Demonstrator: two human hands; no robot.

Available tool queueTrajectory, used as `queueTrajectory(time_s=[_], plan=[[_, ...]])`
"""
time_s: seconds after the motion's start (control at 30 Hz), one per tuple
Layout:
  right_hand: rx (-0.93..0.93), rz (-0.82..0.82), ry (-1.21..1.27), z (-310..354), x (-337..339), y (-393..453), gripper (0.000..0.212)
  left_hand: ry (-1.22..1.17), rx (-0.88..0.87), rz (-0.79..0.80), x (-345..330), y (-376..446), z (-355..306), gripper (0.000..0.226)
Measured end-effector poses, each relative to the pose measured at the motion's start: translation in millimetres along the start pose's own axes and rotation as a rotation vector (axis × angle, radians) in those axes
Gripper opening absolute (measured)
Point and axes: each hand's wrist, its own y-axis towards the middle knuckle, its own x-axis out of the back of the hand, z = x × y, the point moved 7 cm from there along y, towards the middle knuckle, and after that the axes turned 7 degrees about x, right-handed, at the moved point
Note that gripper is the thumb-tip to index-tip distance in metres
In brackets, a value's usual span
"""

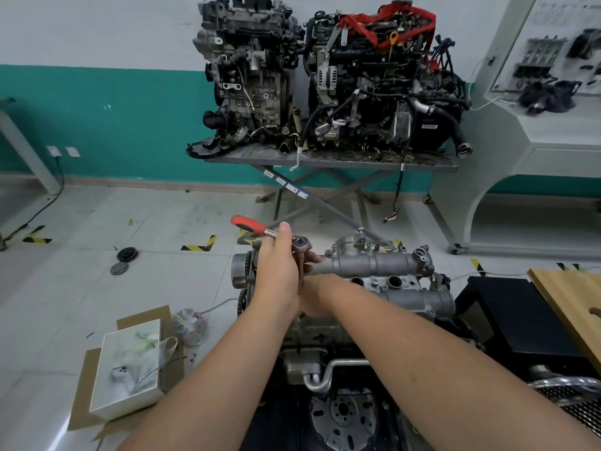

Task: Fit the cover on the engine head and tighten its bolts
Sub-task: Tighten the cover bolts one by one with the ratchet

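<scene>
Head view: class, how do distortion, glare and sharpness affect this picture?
Head view: wide-angle bending curves the white cabinet at right; glare washes out the white box at lower left; even indoor light, soft shadows; the left hand and ratchet are fairly sharp; the forearms loom large.

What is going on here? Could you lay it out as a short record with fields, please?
Activity: a person is working a bolt at the left end of the engine's cover
Tool: ratchet with a red handle, its extension pointing down at the cover
Left hand: grips the ratchet at its head
Right hand: low beside the extension, mostly hidden behind the left; its grip cannot be told
Cover: sits on the engine head
Background: two engines on a metal table
</scene>
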Motion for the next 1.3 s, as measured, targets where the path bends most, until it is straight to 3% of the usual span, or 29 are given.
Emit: queueTrajectory(time_s=[0.1, 0.2, 0.33, 0.43, 0.5, 0.57, 0.63, 0.67, 0.73, 0.77, 0.8, 0.83, 0.87, 0.9, 0.93, 0.97, 1.03, 1.1, 1.2, 1.3], plan=[[0.042, -0.022, 0.040, 1.8, -3.1, 1.1, 0.016, 0.138, 0.075, 0.157, -3.4, -1.1, -4.3, 0.029], [0.016, -0.043, 0.097, -3.4, -4.5, -0.4, 0.037, 0.305, 0.120, 0.280, -11.0, -7.4, -8.5, 0.031], [-0.008, -0.045, 0.096, -7.7, -8.2, 1.7, 0.042, 0.555, 0.178, 0.280, -20.6, -5.5, -21.8, 0.019], [0.000, -0.046, 0.068, -8.6, -7.4, 2.4, 0.046, 0.975, 0.164, 0.302, -32.5, -4.1, -36.9, 0.018], [0.015, -0.008, 0.017, -3.9, -9.8, 2.6, 0.048, 1.442, -0.018, 0.313, -46.7, -1.5, -48.1, 0.019], [0.002, 0.029, 0.011, -4.6, -13.2, 0.8, 0.048, 1.865, -0.315, 0.258, -59.6, -4.1, -54.2, 0.021], [-0.014, 0.019, 0.066, -9.1, -7.6, -6.9, 0.044, 2.060, -0.677, 0.153, -64.8, -15.1, -51.6, 0.028], [-0.007, -0.048, 0.123, -0.7, 1.0, -11.3, 0.041, 2.057, -0.918, 0.103, -66.8, -27.2, -49.4, 0.029], [-0.051, -0.334, 0.113, 21.0, 18.0, -17.2, 0.027, 1.873, -1.346, 0.074, -64.1, -54.3, -41.8, 0.027], [-0.042, -0.350, 0.372, 19.9, 18.4, -24.6, 0.017, 1.724, -1.463, 0.060, -59.3, -62.3, -39.8, 0.029], [-0.083, -0.545, 0.467, 13.6, 26.0, -30.7, 0.007, 1.597, -1.488, 0.039, -54.7, -63.4, -38.8, 0.031], [-0.079, -0.614, 0.622, 14.8, 30.5, -42.9, 0.007, 1.499, -1.455, 0.009, -49.2, -60.7, -37.4, 0.035], [0.010, -0.491, 0.784, 4.3, 13.6, -38.0, 0.018, 1.408, -1.371, -0.019, -43.6, -56.8, -35.6, 0.040], [0.019, -0.490, 0.826, -6.5, -1.9, -39.0, 0.025, 1.305, -1.245, -0.023, -37.5, -52.4, -33.2, 0.045], [0.023, -0.367, 0.835, -7.8, 0.8, -34.7, 0.024, 1.178, -1.097, 0.010, -31.7, -47.9, -29.4, 0.052], [0.104, -0.274, 0.632, 0.0, 7.0, -29.7, 0.019, 1.013, -0.961, 0.068, -26.9, -44.7, -24.7, 0.057], [0.044, -0.045, 0.318, -10.7, -5.9, -12.8, 0.024, 0.642, -0.718, 0.140, -20.4, -42.8, -16.2, 0.045], [0.149, 0.004, 0.005, 10.8, -2.9, -2.5, 0.035, 0.363, -0.504, 0.103, -15.7, -38.8, -6.5, 0.033], [0.156, 0.088, -0.154, 5.2, -14.2, 6.3, 0.037, 0.206, -0.260, 0.038, -8.6, -26.8, 4.7, 0.039], [0.099, 0.041, -0.153, 2.8, -12.4, 6.8, 0.027, 0.024, -0.062, 0.070, -4.5, -15.4, 4.7, 0.036]])
